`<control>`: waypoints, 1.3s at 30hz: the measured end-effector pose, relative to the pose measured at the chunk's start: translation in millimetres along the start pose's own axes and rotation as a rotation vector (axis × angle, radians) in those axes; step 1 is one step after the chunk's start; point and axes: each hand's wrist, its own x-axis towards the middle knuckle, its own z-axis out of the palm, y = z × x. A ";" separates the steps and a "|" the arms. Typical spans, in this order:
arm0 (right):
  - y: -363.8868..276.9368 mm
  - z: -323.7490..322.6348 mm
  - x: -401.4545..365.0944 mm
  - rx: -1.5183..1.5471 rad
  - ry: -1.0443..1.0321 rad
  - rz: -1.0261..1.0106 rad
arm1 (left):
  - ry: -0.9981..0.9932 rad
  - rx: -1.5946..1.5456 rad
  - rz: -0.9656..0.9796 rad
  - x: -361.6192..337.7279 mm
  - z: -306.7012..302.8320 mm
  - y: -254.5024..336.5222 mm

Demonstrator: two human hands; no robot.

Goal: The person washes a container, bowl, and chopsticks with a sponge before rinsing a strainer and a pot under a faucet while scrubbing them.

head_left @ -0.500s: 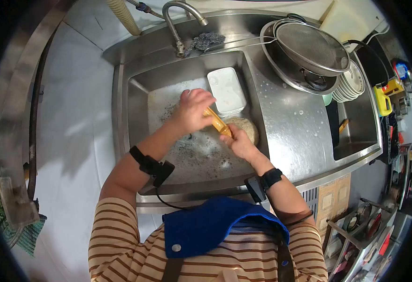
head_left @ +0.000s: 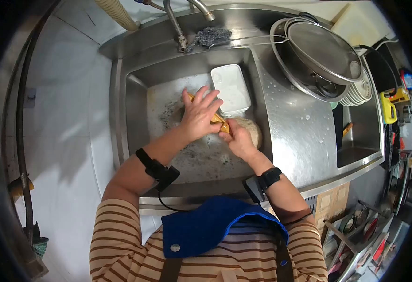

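Note:
A long, narrow yellow-orange object [head_left: 218,119], of a kind I cannot make out, slants across the sink [head_left: 138,113] beneath my hands. My right hand [head_left: 240,140] pinches its lower end between thumb and fingers. Spread over its length lies my left hand [head_left: 199,115], fingers stretched apart and thumb near the right hand; much of the object is hidden under it. A round, speckled tan thing [head_left: 250,130] sits in the sink just behind my right hand. Beside my left fingertips stands a white rectangular tub [head_left: 232,89].
Cloudy, foamy water covers the sink floor. The faucet [head_left: 179,40] and a dark scouring pad [head_left: 211,35] are at the back edge. On the right counter rest a mesh strainer [head_left: 323,49] over a metal bowl [head_left: 286,63], with stacked plates [head_left: 360,91] beyond.
My left hand has opened from a curled grip to spread fingers over the yellow-orange object. The right hand keeps its pinch on the lower end. The view has shifted slightly.

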 end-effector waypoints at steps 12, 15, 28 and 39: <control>29.7 31.4 27.4 -0.001 -0.052 0.156 | 0.126 -0.768 -0.553 -9.3 22.5 -61.1; 50.7 62.1 35.7 0.354 -0.039 0.250 | 0.350 -1.223 -0.979 -36.7 63.7 -73.2; 155.6 99.0 24.2 -0.847 -0.195 0.571 | -0.680 -0.235 -1.529 -127.8 148.4 -87.3; 16.5 32.0 43.2 -0.291 -0.020 0.209 | -0.267 -1.645 -1.382 -71.8 65.3 -53.6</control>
